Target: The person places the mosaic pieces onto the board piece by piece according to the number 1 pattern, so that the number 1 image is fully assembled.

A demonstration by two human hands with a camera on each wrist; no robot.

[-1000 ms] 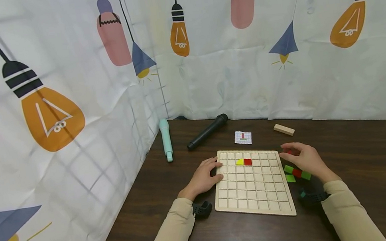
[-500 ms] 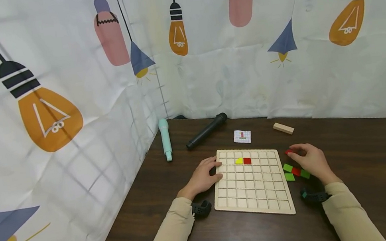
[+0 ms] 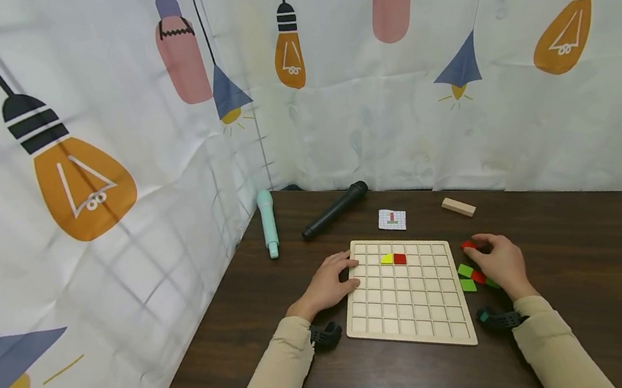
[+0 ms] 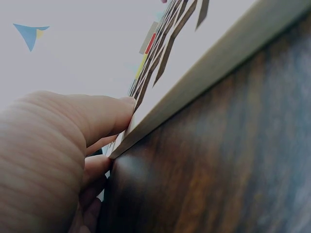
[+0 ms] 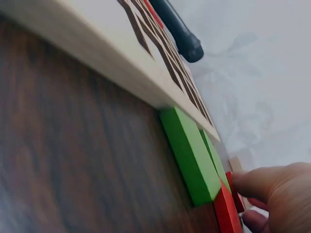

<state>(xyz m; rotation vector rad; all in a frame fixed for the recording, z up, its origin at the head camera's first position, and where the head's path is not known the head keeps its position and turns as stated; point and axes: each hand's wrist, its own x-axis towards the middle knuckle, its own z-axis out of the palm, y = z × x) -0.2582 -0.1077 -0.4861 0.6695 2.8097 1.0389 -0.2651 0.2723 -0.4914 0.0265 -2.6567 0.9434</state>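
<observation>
A square wooden grid board [image 3: 395,313] lies on the dark table, with a yellow piece [image 3: 386,260] and a red square block [image 3: 400,259] side by side in its upper cells. My left hand [image 3: 325,288] rests on the board's left edge, thumb and fingers spread apart; the left wrist view shows the thumb [image 4: 109,114] on the rim. Right of the board, my right hand [image 3: 502,261] pinches a red block [image 3: 468,244] between thumb and fingers. Just below it lie a second red block [image 3: 478,277] and green blocks [image 3: 468,286], one partly hidden by the hand.
Behind the board lies a small paper card [image 3: 392,219] with a coloured grid pattern. A black microphone [image 3: 335,210] and a mint-green one [image 3: 269,225] lie at the back left. A plain wooden block [image 3: 458,207] sits back right. Printed curtains stand behind the table.
The pinched red block, mostly hidden behind the fingers at first, now shows in front of the fingertips. My right hand has shifted slightly, covering more of one green block. The left hand stays put.
</observation>
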